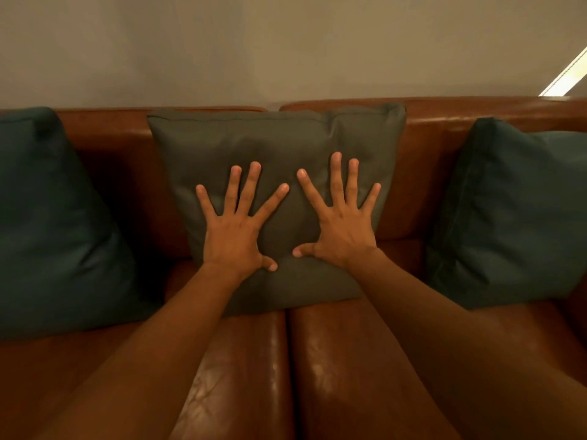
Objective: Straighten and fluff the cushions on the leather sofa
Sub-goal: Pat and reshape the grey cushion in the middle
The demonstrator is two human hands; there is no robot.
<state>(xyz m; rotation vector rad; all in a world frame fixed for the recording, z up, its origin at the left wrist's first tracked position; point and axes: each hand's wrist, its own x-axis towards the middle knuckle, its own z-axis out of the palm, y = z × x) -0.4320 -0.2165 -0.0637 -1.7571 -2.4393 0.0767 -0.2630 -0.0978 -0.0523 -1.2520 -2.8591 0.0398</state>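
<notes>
A grey-green square cushion (276, 144) stands upright in the middle of the brown leather sofa (254, 360), leaning on the backrest over the gap between the two seat pads. My left hand (236, 230) lies flat on its lower left face with fingers spread wide. My right hand (341, 222) presses flat on its lower right face, fingers spread too. Neither hand grips anything. A dark teal cushion (54, 223) leans at the left end, and another dark teal cushion (514, 217) leans at the right end.
A plain grey wall (286, 49) rises directly behind the sofa backrest (476, 115). A bright strip of light (568, 76) shows at the upper right. Bare seat leather runs between the cushions and toward me.
</notes>
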